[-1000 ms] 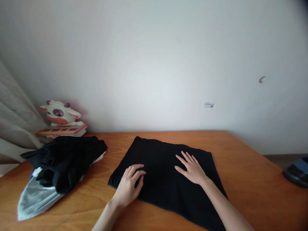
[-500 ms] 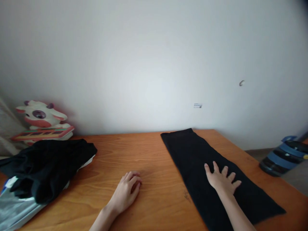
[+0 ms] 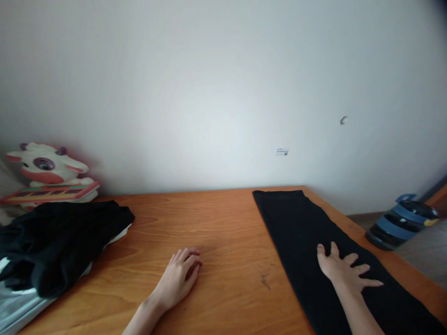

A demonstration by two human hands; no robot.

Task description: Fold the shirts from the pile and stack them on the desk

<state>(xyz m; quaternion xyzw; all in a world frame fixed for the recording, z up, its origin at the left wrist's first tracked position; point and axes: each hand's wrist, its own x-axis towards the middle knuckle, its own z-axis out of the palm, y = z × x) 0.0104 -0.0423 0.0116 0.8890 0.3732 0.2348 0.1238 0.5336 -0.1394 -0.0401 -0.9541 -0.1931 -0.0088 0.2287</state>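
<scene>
A folded black garment lies flat along the right side of the wooden table, reaching from the back edge to the front right. My right hand rests palm down on it with the fingers spread. My left hand lies on the bare wood near the middle front, fingers loosely curled, holding nothing.
A pile of black clothes on top of a light grey garment sits at the left. Behind it against the wall stands a white and pink cow toy. A blue and black object sits on the floor beyond the table's right edge.
The black garment has slid from the table's middle to the right side under my right hand. My left hand came off the cloth and now rests on bare wood.
</scene>
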